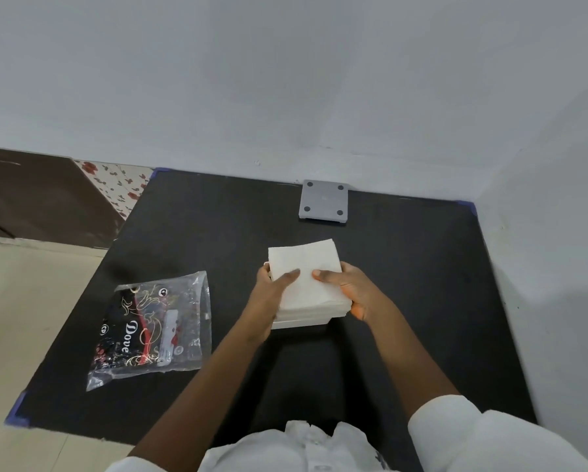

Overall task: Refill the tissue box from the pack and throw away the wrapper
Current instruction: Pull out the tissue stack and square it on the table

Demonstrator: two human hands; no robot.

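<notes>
A thick stack of white tissues (306,267) sits at the middle of the black mat (404,284). My left hand (268,291) grips the stack's left side, thumb on top. My right hand (350,289) holds its right side, thumb also on top. The clear plastic wrapper (156,328), printed in black, red and gold with the word Dove, lies flat and empty on the mat to the left. A grey square tissue box (323,201) with four dark round feet showing stands at the mat's far edge, by the wall.
White walls close the scene at the back and right. The mat's corners are fixed with blue tape (16,413). Beige floor (23,301) lies to the left, with a dark brown panel (37,195) and a floral cloth (119,185) beyond.
</notes>
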